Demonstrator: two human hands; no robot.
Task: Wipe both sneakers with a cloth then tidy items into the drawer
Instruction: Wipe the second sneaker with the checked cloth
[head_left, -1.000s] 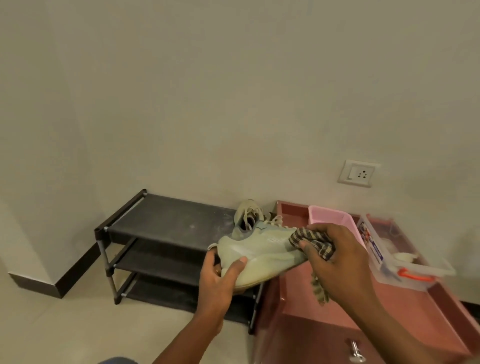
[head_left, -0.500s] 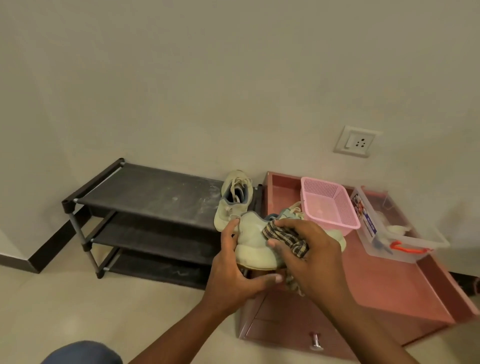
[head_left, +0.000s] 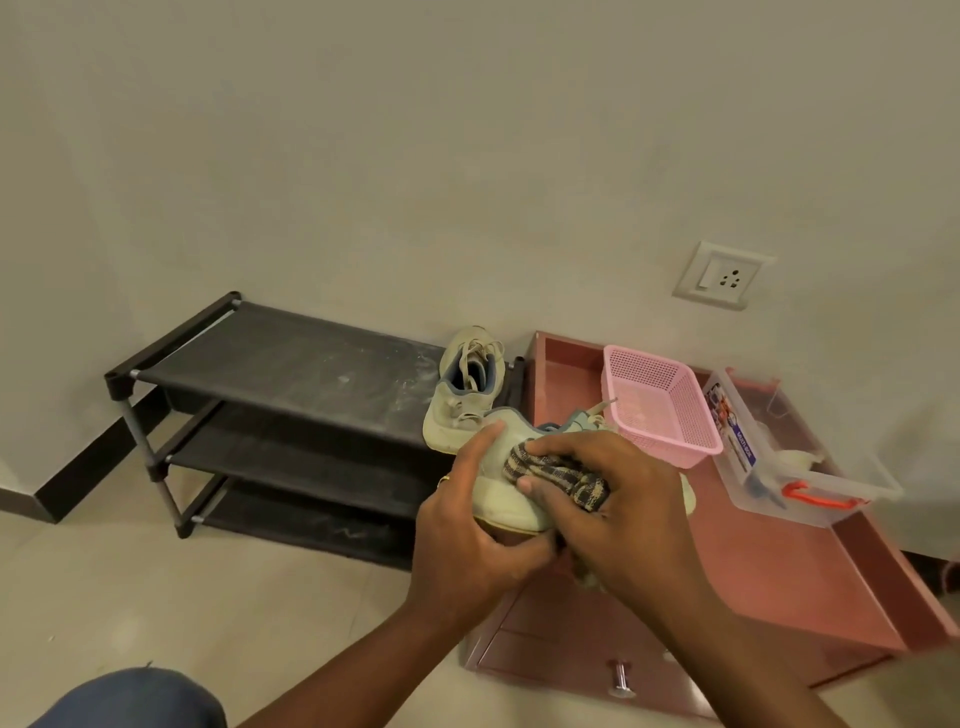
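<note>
My left hand (head_left: 470, 540) grips a pale green sneaker (head_left: 506, 493) by its heel and sole, holding it above the front left corner of the pink drawer unit (head_left: 810, 582). My right hand (head_left: 618, 514) holds a brown checked cloth (head_left: 558, 475) bunched against the sneaker's side. The second pale sneaker (head_left: 465, 395) stands on the right end of the black shoe rack's (head_left: 291, 364) top shelf, heel toward me. Most of the held sneaker's toe is hidden behind my right hand.
A pink mesh basket (head_left: 660, 410) and a clear plastic box (head_left: 795, 462) with an orange handle sit on the drawer unit's top. A drawer front with a metal knob (head_left: 621, 678) faces me. A wall socket (head_left: 722, 275) is above. My knee (head_left: 135, 699) shows bottom left.
The sneaker has been turned from side-on to heel toward me, and my left hand has shifted its grip to the heel. My right hand with the cloth has slid along the shoe's side.
</note>
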